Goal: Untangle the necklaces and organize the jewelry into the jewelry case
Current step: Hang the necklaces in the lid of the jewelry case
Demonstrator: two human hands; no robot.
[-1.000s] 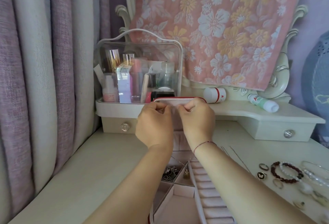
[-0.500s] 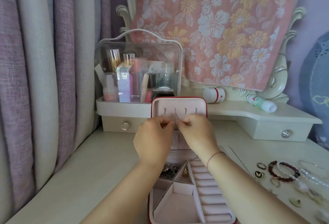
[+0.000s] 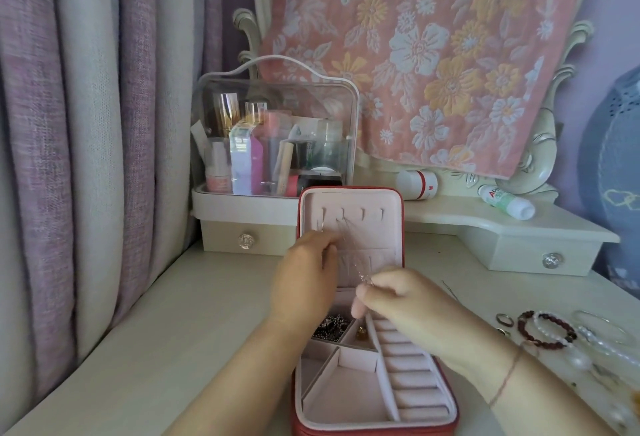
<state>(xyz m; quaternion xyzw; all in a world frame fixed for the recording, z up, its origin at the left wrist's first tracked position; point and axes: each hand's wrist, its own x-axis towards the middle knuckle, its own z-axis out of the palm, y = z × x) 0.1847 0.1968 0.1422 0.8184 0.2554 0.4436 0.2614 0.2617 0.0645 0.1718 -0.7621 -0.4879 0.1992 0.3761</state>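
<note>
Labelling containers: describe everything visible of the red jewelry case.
The red jewelry case stands open on the cream table, lid upright. Pale pink velvety lining; lid has hooks and a pocket. Base: divided compartments left, ring rolls right. Dark beaded piece and small gold item lie in back compartments. Left hand and right hand pinch a thin silver chain hanging from the hooks.

1. Single view: a head-worn wide-angle camera faces forward and down onto the dressing table [image 3: 194, 324].
2. Range is close: the open jewelry case [image 3: 349, 397] occupies the near centre and reaches the bottom edge.
3. Far field: cosmetics organizer [image 3: 277, 89] centre-left, floral towel [image 3: 433, 54] upper right.
4. The curtain [image 3: 86, 124] fills the left border.
</note>
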